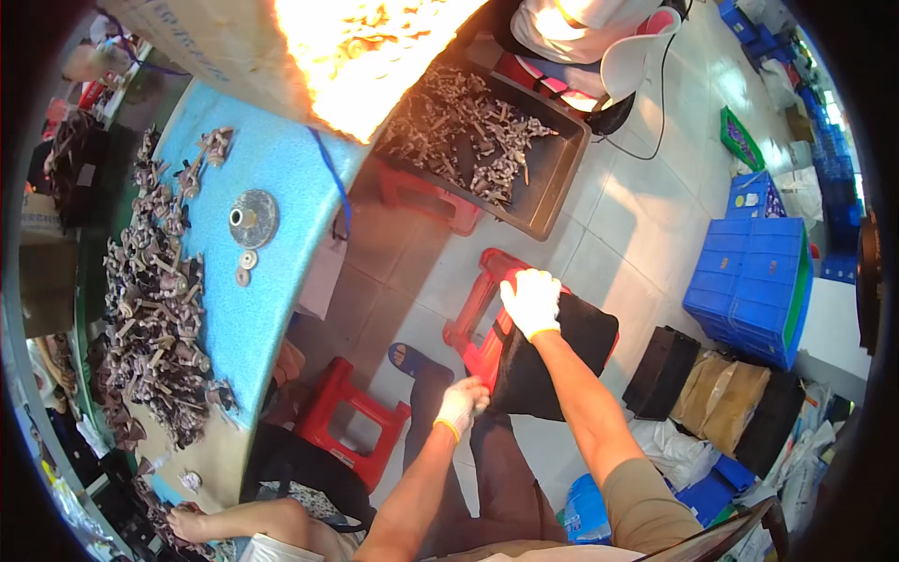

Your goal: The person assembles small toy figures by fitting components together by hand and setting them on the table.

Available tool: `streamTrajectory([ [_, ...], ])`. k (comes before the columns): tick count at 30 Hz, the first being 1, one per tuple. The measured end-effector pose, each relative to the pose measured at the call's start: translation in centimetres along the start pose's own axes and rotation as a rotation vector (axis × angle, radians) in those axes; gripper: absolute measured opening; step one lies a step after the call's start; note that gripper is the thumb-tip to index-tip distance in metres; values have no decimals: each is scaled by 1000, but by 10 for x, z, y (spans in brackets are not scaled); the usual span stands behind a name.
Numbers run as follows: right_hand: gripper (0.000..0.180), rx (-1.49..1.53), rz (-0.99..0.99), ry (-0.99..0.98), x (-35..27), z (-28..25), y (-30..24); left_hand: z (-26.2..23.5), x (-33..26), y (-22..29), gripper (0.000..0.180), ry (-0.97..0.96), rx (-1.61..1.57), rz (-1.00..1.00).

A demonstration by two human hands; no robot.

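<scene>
A red plastic stool (pixel 488 356) with a black cushion (pixel 552 362) on its seat is tipped over in front of me, its legs pointing left. My right hand (pixel 532 302), in a white glove with a yellow cuff, is closed over the far end of the stool, beside the cushion. Gloved the same way, my left hand (pixel 460 409) is closed on the near edge of the stool, next to the cushion's corner. Its fingertips are partly hidden. Below the stool show my legs and one blue sandal (pixel 410 359).
On the left, a blue-topped table (pixel 253 309) bears a heap of small metal parts (pixel 159 328) and a grey disc (pixel 254 218). Another person's hand (pixel 192 525) rests there. A second red stool (pixel 351 421), a parts-filled tray (pixel 552 201) and blue crates (pixel 749 286) stand around.
</scene>
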State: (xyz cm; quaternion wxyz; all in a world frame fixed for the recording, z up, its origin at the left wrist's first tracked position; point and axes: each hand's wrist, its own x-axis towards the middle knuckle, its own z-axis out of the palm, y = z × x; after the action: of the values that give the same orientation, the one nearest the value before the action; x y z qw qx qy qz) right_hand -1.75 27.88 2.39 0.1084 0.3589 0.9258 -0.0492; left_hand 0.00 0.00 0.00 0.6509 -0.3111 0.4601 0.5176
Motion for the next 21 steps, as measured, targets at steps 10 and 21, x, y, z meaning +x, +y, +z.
streamTrajectory([
  [10,29,-180,-697,-285,-8,2,-74,-28,-123,128,44,-282,-544,545],
  [21,48,-675,-694,-1115,26,89,-108,1,-285,207,36,-198,-165,741],
])
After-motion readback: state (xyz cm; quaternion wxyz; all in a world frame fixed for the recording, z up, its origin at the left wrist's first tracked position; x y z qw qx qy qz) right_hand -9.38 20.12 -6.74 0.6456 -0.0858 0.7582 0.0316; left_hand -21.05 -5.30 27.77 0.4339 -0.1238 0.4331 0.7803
